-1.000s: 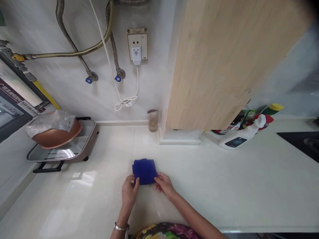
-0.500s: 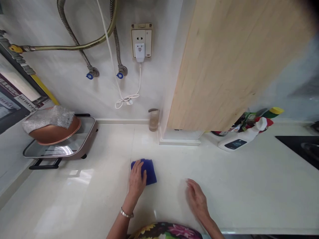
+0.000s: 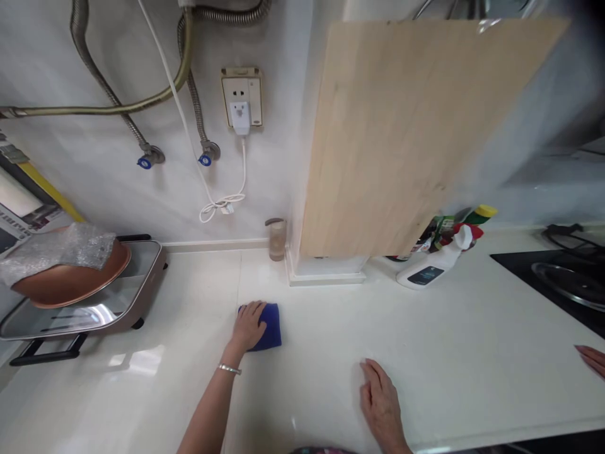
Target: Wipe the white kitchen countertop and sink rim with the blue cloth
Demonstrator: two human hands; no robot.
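My left hand (image 3: 249,326) rests on a folded blue cloth (image 3: 270,328), fingers stretched out flat over its left part and thumb spread. A bracelet is around the left wrist. The cloth lies on the pale countertop (image 3: 326,328), its right part uncovered. To the right, my right hand (image 3: 382,400) is over the counter near its front edge, apart from the cloth. Its fingers are loosely extended with the thumb apart, and nothing shows in it.
Another person's hand (image 3: 590,359) enters at the right edge, near a black stove (image 3: 567,277). A white bottle (image 3: 435,268) lies tilted near a wooden board (image 3: 378,139). At left stands an electric pan (image 3: 151,271) with a copper-coloured pan (image 3: 75,284) on it. A cup (image 3: 277,241) stands by the wall.
The view has shifted right and tilted, bringing more stove and another person's hand into sight. My left hand stays on the cloth. My right hand is lower in the picture, fingers still extended.
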